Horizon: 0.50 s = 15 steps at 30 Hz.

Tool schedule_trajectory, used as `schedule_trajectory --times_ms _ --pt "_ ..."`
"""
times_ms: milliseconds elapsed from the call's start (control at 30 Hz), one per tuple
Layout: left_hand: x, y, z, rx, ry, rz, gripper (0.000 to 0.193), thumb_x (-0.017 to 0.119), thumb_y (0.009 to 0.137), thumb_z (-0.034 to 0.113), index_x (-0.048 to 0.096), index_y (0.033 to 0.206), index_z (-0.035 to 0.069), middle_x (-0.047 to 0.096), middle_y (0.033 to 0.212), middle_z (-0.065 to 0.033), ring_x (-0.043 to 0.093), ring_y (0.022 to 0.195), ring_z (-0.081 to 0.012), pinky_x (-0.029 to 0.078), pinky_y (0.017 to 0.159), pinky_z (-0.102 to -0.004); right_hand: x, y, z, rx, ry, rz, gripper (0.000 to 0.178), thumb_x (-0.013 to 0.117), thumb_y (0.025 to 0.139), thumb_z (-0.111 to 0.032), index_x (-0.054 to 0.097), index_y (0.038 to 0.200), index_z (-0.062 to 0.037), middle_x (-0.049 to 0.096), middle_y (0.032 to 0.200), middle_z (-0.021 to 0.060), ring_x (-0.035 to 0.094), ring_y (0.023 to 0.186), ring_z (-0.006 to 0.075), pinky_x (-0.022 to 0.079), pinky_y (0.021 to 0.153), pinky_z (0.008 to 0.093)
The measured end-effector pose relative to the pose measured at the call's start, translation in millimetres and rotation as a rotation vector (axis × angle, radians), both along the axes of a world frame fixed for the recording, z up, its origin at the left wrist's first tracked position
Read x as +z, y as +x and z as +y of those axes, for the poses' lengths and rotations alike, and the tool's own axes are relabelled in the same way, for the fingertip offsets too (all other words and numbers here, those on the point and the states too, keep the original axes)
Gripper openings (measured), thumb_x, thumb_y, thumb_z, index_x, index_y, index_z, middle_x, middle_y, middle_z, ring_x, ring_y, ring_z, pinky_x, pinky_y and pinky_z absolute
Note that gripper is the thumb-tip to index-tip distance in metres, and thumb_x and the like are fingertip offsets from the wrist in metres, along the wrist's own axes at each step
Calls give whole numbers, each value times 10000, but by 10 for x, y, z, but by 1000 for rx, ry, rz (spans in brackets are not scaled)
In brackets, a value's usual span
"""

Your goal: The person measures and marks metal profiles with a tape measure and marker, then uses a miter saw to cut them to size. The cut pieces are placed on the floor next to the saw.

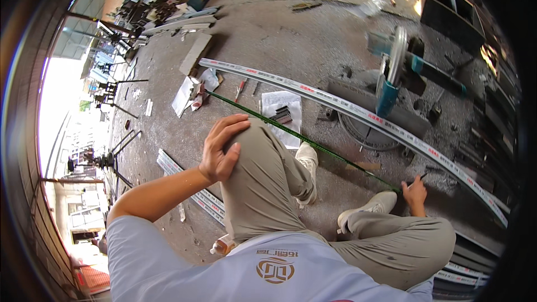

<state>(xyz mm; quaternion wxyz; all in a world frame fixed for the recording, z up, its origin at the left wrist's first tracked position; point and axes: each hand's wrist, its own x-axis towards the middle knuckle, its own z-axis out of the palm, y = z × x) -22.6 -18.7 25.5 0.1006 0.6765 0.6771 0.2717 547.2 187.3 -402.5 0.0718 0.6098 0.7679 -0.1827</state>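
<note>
My left hand [225, 148] rests on my raised left knee, fingers stretched over the trouser cloth, holding nothing. Low beside my right shoe [370, 211], my right hand [414, 192] has its fingers closed on a dark pen [424, 175], whose tip points away from me. A long green tape measure [291, 131] lies stretched across the floor, its near end by my right hand. Whether that hand also touches the tape, I cannot tell. Beyond the tape, a long profile bar [313, 91] in printed white film runs from far left to near right.
A cut-off saw [394, 72] stands behind the bar. Short dark profile pieces [281, 114] lie on a paper sheet [274, 98]; a red-handled tool [241, 88] is nearby. More wrapped bars [193, 187] lie left of my knee. A dark metal box [450, 8] stands far right.
</note>
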Motion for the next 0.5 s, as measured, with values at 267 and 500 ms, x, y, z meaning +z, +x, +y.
schedule_trajectory --times_ms 267,500 --pt "-19 8 -105 57 36 -33 440 558 891 212 656 1274 19 630 1350 -211 597 1231 -405 437 1094 -496 109 0 -142 -142 88 2 689 812 749 -360 510 1284 -47 626 1147 269 666 994 481 527 853 578" --pt "-28 35 -85 75 73 -87 413 553 919 218 661 1271 29 634 1362 -190 591 1260 -383 423 1113 -470 555 151 -71 -262 340 16 724 845 712 -325 520 1316 -94 617 1161 221 641 1062 456 530 867 554"
